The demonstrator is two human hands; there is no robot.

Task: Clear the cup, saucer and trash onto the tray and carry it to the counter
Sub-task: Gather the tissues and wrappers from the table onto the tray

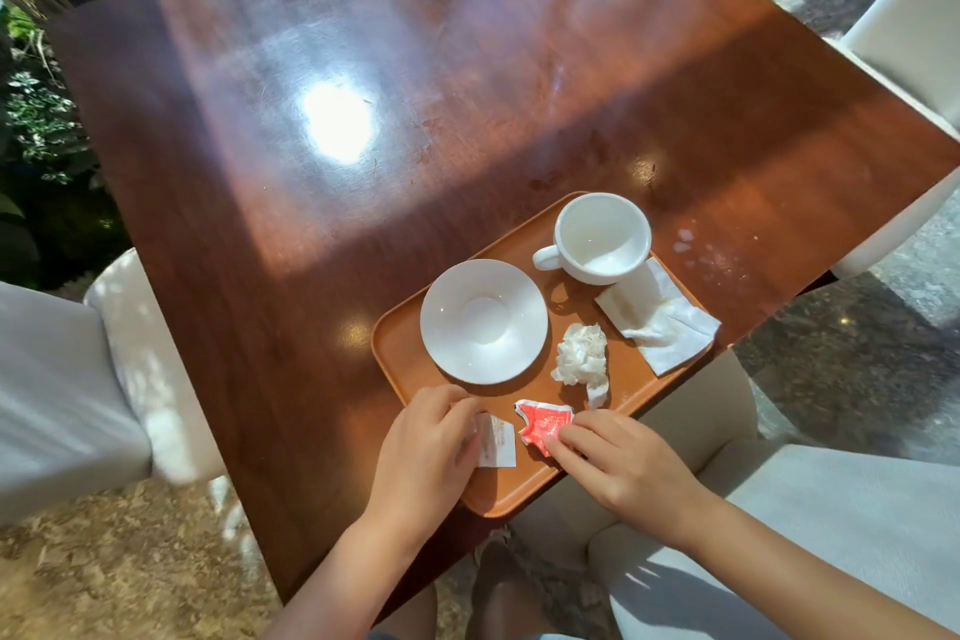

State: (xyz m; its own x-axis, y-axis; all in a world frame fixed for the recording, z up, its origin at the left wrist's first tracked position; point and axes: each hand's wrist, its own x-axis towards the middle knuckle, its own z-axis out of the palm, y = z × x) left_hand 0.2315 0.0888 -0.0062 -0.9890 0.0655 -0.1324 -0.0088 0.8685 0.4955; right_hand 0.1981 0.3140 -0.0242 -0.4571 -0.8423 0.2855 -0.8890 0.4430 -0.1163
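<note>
Both hands rest on the tray (395, 353): left hand (423, 452) fingers pinch a white slip (496, 439), right hand (623, 468) fingertips press the red wrapper (543, 424).

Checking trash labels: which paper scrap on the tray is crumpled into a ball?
The white tissue wad between saucer and flat napkin; the napkin lies flat, the packets near the hands are torn.
</note>
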